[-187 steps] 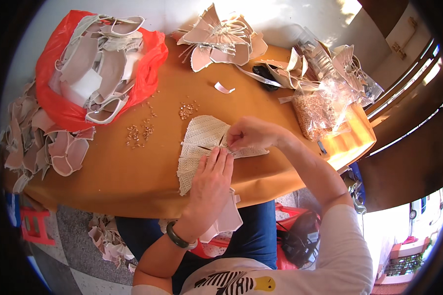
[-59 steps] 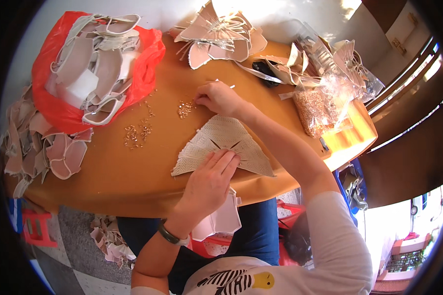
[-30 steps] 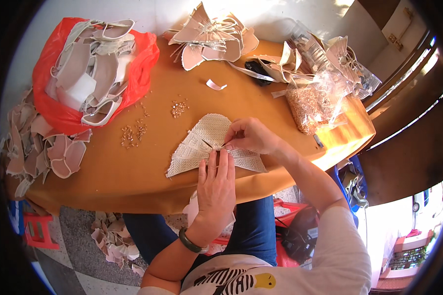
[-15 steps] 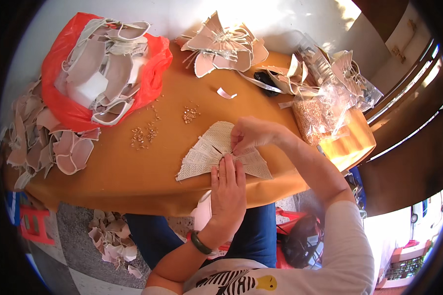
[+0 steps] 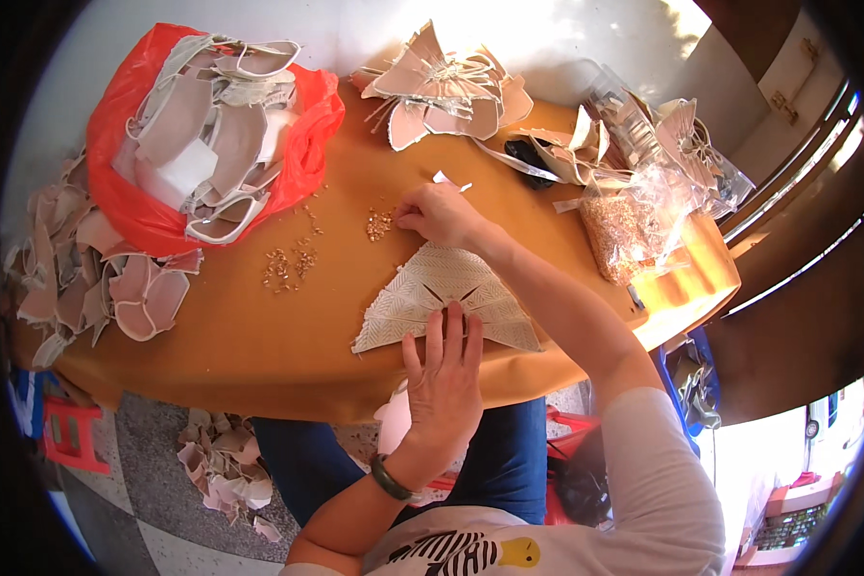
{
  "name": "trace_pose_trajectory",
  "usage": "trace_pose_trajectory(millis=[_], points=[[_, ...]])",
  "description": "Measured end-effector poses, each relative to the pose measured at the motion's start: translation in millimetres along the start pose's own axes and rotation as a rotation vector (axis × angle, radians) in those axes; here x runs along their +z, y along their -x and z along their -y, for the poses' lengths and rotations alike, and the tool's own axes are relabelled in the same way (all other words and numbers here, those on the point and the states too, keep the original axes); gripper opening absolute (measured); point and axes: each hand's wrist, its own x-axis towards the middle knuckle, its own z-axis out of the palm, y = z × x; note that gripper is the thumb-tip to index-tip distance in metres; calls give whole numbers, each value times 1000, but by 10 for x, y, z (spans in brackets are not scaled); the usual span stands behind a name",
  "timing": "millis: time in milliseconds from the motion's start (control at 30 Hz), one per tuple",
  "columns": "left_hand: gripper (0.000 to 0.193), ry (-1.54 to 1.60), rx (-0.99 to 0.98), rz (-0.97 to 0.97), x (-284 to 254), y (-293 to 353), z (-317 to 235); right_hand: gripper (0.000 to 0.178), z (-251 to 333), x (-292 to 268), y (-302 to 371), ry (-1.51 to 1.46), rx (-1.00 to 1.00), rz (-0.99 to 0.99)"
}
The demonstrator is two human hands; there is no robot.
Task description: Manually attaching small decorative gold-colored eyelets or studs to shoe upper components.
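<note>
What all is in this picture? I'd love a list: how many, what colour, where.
patterned fabric piece: one, cream, near the table front
small shiny bits: many, golden, loose patches beyond the fabric
clear bag of bits: one, golden contents, table's right
red bag: one, red, table's left, full of moulded pieces
moulded pieces: uncountable, beige-pink, also at table's left edge, back, and on the floor
strip: one, white, table's middle
table covering: one, orange-brown
stool: one, red, lower left
trousers: one pair, blue, lap
bracelet: one, dark, left wrist
left hand: one, bare, fingers on the fabric
right hand: one, bare, beside the right-hand patch of bits
</note>
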Motion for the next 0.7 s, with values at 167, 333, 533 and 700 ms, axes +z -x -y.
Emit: trace_pose_trajectory(millis=[167,333,533,700], points=[[61,-148,4,-15,98,17,-65,14,221,-446,501,-147,63,193],[63,-84,-42,34,6,-42,-110,10,211,-424,926,-193,-28,333],[64,-84,-31,42,-32,-39,-110,9,177,-387,933,-256,-3,300],[61,-124,-31,44,3,-24,-114,12,296,-385,829,-178,124,330]])
